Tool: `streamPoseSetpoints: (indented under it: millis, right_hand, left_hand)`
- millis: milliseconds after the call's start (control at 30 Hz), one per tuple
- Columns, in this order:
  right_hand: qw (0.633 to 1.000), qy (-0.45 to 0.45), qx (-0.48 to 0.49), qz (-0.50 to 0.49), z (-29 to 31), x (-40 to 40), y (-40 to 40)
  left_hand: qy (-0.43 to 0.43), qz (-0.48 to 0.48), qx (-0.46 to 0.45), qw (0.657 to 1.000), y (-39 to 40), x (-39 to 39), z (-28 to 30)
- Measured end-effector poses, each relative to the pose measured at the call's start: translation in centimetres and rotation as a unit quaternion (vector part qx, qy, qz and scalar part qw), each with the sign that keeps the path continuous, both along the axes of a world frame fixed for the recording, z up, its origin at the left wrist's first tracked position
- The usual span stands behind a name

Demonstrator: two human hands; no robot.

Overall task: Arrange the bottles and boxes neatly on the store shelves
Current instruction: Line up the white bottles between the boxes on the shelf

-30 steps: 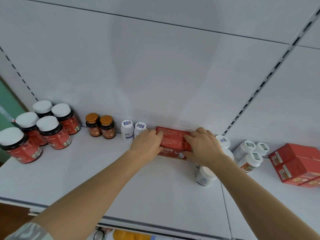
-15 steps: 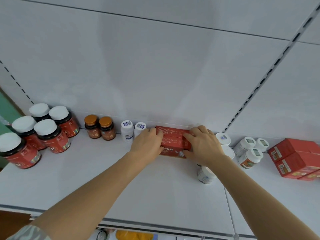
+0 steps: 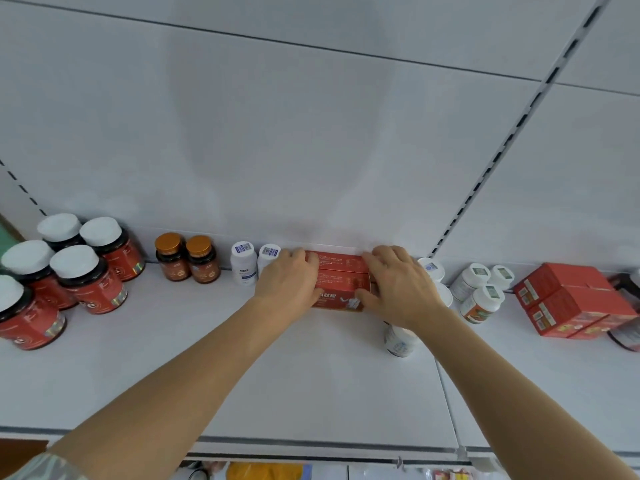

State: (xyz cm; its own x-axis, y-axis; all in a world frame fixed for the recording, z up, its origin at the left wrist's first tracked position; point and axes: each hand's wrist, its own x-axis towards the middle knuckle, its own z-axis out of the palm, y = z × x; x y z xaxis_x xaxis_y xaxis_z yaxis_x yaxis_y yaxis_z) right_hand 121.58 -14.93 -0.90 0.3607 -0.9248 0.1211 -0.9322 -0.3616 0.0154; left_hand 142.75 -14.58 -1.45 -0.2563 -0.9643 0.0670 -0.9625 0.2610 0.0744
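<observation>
Two red boxes (image 3: 341,278) stand side by side against the back wall of the white shelf (image 3: 242,375). My left hand (image 3: 289,284) grips their left end and my right hand (image 3: 394,289) grips their right end. Two small white bottles (image 3: 244,261) stand just left of my left hand. More white bottles (image 3: 479,292) stand right of my right hand, and one white bottle (image 3: 398,341) sits partly hidden under my right wrist.
Large red jars with white lids (image 3: 86,278) crowd the shelf's left end, with two amber bottles (image 3: 187,259) beside them. A stack of red boxes (image 3: 571,299) sits far right. A slotted upright (image 3: 485,174) divides the back panels. The lower shelf shows below the front edge.
The boxes and both hands have stayed near the back wall, shifting only slightly. The view has tilted a little.
</observation>
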Motion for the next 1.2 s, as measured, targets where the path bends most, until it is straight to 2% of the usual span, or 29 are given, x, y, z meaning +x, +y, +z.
streamPoseSetpoints:
  millis: [167,367,533,733,1067,1200]
  right_hand:
    - [0.992,-0.077,-0.092,-0.028,1.1,-3.9,1.3]
    - [0.996,-0.029,0.009,-0.081,2.2,-9.5,3.1]
    - [0.996,0.024,0.064,-0.05,1.6,-11.4,2.8]
    - [0.997,0.041,0.06,0.006,0.1,-12.8,1.4]
    - [0.998,0.031,0.037,0.046,-1.2,-13.9,0.6]
    - [0.998,0.025,0.034,0.047,-1.4,-13.9,0.8]
  left_hand:
    - [0.02,-0.035,-0.049,0.998,0.3,-1.8,1.6]
    - [0.056,-0.103,-0.017,0.993,0.8,-6.9,1.7]
    - [0.047,-0.094,0.002,0.994,0.6,-10.4,1.6]
    - [0.02,-0.05,0.023,0.998,-0.1,-13.1,0.3]
    - [-0.005,-0.053,0.031,0.998,-0.7,-14.0,-0.6]
    - [0.016,-0.053,0.035,0.998,-0.8,-13.9,-0.9]
